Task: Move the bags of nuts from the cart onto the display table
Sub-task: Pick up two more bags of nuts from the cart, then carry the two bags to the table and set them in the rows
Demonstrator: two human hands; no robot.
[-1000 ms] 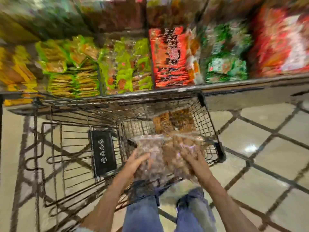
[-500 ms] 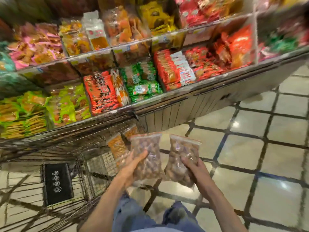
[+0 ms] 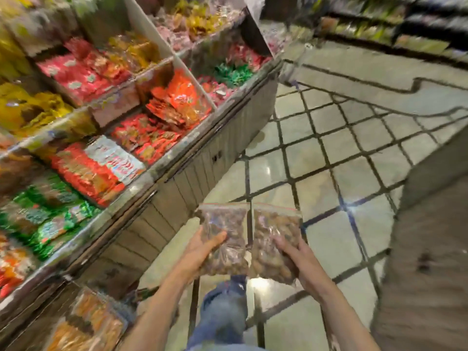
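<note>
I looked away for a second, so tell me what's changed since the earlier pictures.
Both bags came up out of the cart and the view swung right, over the tiled floor. The cart has slid to the bottom left corner. Unchanged: left hand grips the left bag, right hand the right bag.

My arms (image 3: 162,300) were bare, no sleeves or watch showing, and I had on faded blue jeans (image 3: 222,315), kinda blurry.

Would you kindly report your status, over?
Left hand holds one nut bag; right hand holds another. Both above the floor, beside the display table. Nothing blocking.
</note>
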